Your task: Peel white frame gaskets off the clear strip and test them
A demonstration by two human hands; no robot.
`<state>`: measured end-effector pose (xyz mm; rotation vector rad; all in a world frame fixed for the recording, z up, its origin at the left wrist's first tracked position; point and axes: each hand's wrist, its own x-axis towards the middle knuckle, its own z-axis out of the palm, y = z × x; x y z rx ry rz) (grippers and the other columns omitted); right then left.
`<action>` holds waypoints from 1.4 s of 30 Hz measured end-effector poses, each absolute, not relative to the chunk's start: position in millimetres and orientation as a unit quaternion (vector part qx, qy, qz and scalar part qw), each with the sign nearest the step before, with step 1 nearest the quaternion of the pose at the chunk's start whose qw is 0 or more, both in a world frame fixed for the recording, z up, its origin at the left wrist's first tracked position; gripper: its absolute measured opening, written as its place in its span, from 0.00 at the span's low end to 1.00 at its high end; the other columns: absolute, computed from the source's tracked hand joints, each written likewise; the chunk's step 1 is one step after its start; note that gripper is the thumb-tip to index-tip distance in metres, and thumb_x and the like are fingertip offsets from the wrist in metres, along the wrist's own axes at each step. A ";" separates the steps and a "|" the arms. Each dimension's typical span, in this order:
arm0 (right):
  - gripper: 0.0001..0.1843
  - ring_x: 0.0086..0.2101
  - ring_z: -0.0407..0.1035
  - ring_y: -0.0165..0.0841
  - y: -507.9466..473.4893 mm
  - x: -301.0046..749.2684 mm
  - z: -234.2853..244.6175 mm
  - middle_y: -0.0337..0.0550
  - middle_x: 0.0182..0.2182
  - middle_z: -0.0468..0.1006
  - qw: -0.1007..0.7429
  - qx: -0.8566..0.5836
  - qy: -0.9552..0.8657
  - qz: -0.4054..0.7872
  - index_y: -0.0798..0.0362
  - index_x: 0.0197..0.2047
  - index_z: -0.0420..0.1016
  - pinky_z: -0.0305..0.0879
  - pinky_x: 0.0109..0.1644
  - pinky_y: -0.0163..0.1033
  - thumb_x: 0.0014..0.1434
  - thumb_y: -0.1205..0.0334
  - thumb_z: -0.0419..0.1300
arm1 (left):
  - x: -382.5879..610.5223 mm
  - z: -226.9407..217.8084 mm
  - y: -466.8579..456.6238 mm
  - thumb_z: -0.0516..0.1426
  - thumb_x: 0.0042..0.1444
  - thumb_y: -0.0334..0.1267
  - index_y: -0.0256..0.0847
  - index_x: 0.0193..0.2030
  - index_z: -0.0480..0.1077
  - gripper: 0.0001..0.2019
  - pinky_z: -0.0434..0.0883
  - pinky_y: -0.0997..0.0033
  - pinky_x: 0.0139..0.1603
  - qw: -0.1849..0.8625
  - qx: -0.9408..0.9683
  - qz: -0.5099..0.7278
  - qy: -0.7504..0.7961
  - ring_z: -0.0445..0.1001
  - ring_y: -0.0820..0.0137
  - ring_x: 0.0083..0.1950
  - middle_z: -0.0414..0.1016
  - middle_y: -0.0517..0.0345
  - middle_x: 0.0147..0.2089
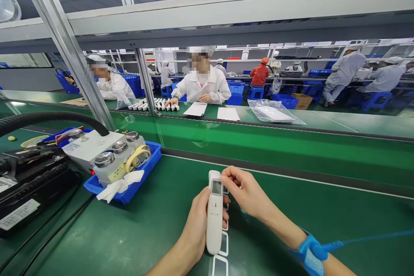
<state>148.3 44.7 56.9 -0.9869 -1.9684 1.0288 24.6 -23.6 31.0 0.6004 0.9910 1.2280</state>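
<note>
Left hand (pixel 197 224) closed round white infrared thermometer (pixel 214 220), right hand (pixel 246 192) narrow pinch at its top (blue wrist strap (pixel 310 252) on)

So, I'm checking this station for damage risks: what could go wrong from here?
The white handheld thermometer is held by the left hand above the green belt, so a slip could knock it. The right hand is right by the display and might smudge it. The blue wrist strap's cord runs over the belt and could snag.

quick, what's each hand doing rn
Left hand: closed, holding the white handheld thermometer.
Right hand: fingers pinched against the thermometer's upper edge.
</note>
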 end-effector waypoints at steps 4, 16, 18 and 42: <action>0.13 0.20 0.59 0.28 42.6 146.2 50.7 0.33 0.19 0.65 0.353 -0.383 -0.761 0.387 0.52 0.29 0.63 0.54 0.24 0.33 0.63 0.57 0.49 | 25.0 28.1 -24.1 0.51 0.52 0.61 0.32 0.33 0.71 0.28 0.64 0.76 0.22 0.669 0.266 0.541 0.435 0.67 0.74 0.19 0.72 0.54 0.21; 0.12 0.18 0.61 0.28 39.9 148.4 49.0 0.33 0.18 0.66 0.348 -0.380 -0.794 0.322 0.51 0.30 0.63 0.56 0.23 0.33 0.64 0.58 0.48 | 22.9 30.4 -27.3 0.56 0.53 0.46 0.36 0.39 0.67 0.14 0.63 0.78 0.23 0.658 0.324 0.538 0.416 0.66 0.76 0.21 0.71 0.59 0.24; 0.12 0.18 0.60 0.28 39.1 148.8 48.9 0.33 0.17 0.66 0.356 -0.376 -0.800 0.302 0.52 0.30 0.64 0.55 0.23 0.33 0.64 0.59 0.49 | 22.6 29.6 -27.1 0.54 0.54 0.46 0.36 0.39 0.67 0.14 0.64 0.77 0.23 0.647 0.341 0.533 0.424 0.66 0.76 0.21 0.71 0.59 0.24; 0.10 0.33 0.67 0.34 55.3 165.7 72.2 0.43 0.32 0.74 0.313 -0.296 -0.841 0.327 0.53 0.36 0.76 0.63 0.36 0.37 0.62 0.61 0.54 | 9.6 31.4 -23.3 0.51 0.57 0.48 0.36 0.35 0.66 0.15 0.62 0.80 0.18 0.650 0.459 0.434 0.423 0.63 0.79 0.16 0.69 0.60 0.21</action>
